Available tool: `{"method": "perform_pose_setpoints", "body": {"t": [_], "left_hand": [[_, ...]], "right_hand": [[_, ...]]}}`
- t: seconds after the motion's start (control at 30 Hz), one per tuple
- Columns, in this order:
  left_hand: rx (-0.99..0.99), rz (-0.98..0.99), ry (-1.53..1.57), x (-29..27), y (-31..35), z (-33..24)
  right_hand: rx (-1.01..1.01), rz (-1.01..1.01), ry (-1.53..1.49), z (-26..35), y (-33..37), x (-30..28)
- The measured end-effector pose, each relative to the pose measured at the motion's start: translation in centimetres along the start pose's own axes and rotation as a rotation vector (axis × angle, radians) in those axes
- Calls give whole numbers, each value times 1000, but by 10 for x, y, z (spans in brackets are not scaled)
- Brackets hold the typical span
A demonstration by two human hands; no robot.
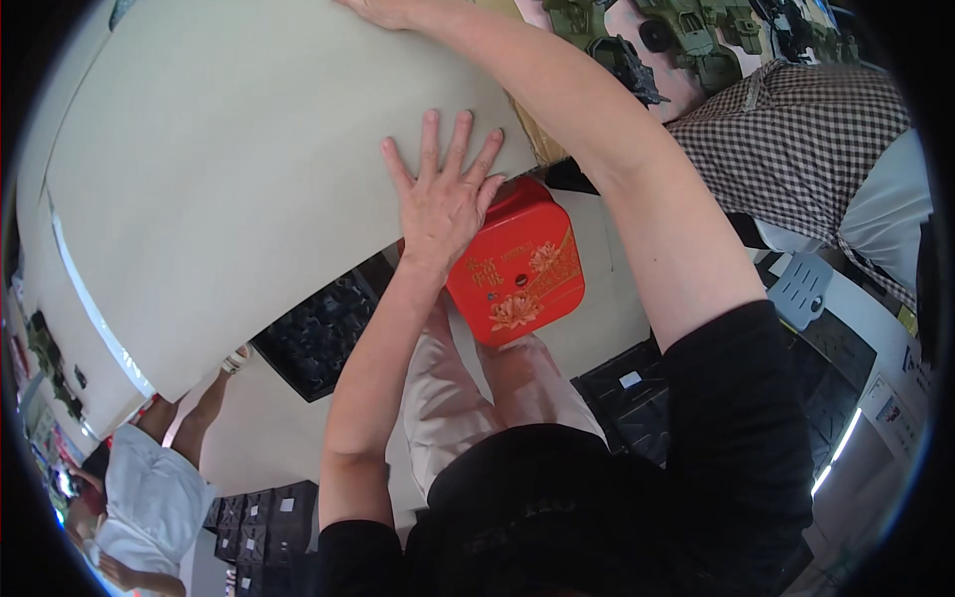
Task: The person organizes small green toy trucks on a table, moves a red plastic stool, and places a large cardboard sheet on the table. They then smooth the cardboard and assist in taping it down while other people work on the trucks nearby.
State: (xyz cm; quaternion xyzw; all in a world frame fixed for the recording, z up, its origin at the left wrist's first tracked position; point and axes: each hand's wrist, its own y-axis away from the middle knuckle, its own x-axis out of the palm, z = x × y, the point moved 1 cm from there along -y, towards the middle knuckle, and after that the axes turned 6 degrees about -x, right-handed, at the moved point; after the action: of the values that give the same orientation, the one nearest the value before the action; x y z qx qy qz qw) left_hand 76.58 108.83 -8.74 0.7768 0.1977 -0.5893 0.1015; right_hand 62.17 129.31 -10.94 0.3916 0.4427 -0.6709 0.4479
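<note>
A large beige sheet (249, 179), like paper or cardboard, spreads across the work surface in front of me. My left hand (438, 204) lies flat on it near its right edge, fingers spread and holding nothing. Far forward, my right arm crosses over the sheet's right edge. My right hand (383, 10) is at the sheet's far part, cut off by the top of the view, so most of its fingers are hidden. Below the near edge, close to my left wrist, is a red box-shaped stool or tin (522, 269) with gold flower decoration, above my knees.
Dark green and black moulded parts (686, 40) lie on a pink surface at the far right. Beside them is a person in a checked apron (796, 149). Black crates (313, 333) stand on the floor, with stacked black bins (269, 522) lower left. Another person (154, 497) is at left.
</note>
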Motion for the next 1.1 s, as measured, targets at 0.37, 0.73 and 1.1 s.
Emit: {"method": "perform_pose_setpoints", "body": {"t": [0.37, 0.73, 1.1], "left_hand": [[-17, -80, 92, 6, -22, -7], [-1093, -268, -174, -86, 84, 203], [-1109, -222, -210, -96, 78, 225]], "right_hand": [[-172, -130, 313, -49, -27, 25], [-108, 8, 275, -27, -39, 0], [-18, 31, 265, -10, -49, -17]]}}
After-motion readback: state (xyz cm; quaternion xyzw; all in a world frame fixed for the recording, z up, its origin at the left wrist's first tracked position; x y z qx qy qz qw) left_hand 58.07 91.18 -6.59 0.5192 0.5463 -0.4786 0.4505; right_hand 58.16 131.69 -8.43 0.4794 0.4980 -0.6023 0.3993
